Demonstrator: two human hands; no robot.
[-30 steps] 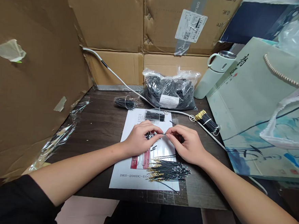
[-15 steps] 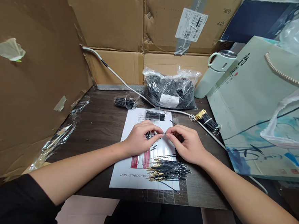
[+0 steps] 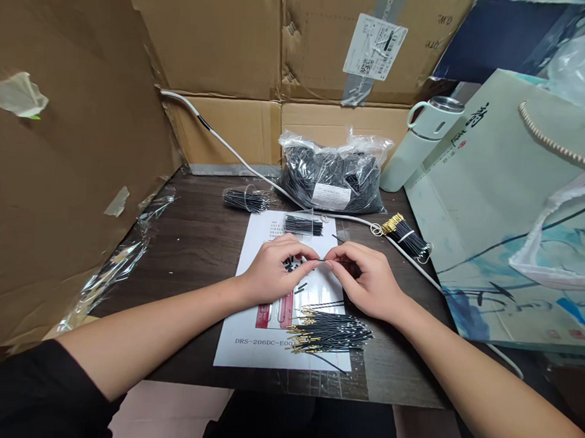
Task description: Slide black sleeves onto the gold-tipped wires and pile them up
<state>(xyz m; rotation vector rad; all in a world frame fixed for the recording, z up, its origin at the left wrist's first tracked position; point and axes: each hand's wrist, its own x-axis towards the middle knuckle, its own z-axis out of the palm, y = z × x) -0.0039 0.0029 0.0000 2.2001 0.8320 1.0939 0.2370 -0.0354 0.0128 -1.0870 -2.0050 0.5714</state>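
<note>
While both hands pinch one thin wire (image 3: 321,260), left hand (image 3: 273,271) and right hand (image 3: 368,281) meet over the sheet (image 3: 244,339). Three tied bundles (image 3: 246,201) lie at twelve o'clock; a loose pile (image 3: 329,334) sits at six.

Matt dark wood table (image 3: 195,239), white paper sheet (image 3: 243,349), glossy plastic bag (image 3: 333,172).

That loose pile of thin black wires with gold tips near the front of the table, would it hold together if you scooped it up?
Probably not. The loose pile of wires lies unbound and fanned on the paper sheet, so strands would likely slip apart. They look thin and fairly straight, so probably light and springy. The banded bundle beyond the right hand would likely lift as one.
</note>
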